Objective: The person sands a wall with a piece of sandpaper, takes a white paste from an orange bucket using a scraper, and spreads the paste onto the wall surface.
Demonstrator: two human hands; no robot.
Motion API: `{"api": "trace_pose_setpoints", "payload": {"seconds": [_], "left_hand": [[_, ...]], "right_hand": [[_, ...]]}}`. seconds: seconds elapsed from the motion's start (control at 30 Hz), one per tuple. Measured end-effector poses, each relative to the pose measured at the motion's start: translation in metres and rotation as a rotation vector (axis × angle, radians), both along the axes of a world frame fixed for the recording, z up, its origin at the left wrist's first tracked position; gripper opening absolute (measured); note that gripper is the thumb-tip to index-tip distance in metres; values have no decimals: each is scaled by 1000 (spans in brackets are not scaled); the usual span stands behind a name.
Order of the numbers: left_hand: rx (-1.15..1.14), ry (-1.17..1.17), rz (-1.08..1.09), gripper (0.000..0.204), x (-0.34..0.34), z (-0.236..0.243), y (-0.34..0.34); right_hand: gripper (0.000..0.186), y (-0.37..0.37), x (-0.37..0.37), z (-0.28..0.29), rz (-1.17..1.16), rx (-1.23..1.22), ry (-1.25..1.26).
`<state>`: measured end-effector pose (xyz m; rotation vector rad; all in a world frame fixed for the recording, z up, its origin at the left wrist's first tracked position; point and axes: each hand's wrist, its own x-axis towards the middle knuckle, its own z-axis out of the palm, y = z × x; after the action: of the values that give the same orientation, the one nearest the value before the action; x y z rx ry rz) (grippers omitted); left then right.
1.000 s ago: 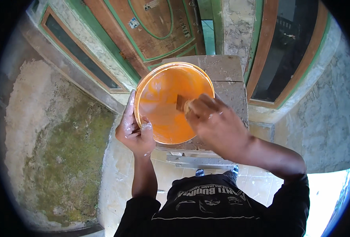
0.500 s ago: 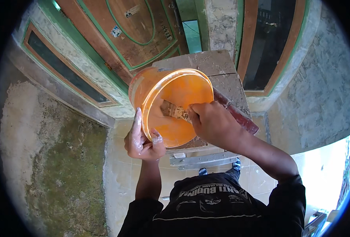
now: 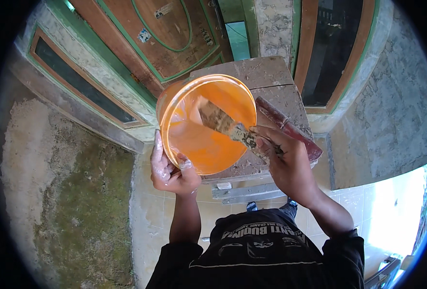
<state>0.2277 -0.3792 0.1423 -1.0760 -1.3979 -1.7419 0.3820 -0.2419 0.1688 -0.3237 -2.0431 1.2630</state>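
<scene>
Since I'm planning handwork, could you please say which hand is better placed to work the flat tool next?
Likely the right hand: it grips the flat tool, pointed into the orange bucket, while the left hand holds the bucket near its rim.

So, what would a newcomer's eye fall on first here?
Probably the bright orange round bucket near the centre, its open mouth facing the camera and its left side held by a white-smeared left hand. Against its interior shows a flat, stained, scraper-like tool, gripped by the right hand. Then a long dark red piece, just right of the bucket on a worn grey-brown tabletop.
</scene>
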Motion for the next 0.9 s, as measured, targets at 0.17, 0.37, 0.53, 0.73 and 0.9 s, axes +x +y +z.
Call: {"api": "trace_pose_setpoints", "payload": {"seconds": [0.17,0.37,0.53,0.73,0.9], "left_hand": [[18,12,38,56,-3,-2,-6],[38,-179,-17,50,1,4,-1],[112,-303,-49,52,-2,7,-4],[148,-365,-94,53,-1,9,-4],[96,-49,-21,46,-5,-20,-8]], "right_hand": [[25,-4,6,-6,141,-711,-110],[35,-17,2,-32,135,-793,-8],[36,-16,6,-33,180,-913,72],[32,-16,11,-25,184,-995,52],[28,-19,2,10,-168,290,-127]]}}
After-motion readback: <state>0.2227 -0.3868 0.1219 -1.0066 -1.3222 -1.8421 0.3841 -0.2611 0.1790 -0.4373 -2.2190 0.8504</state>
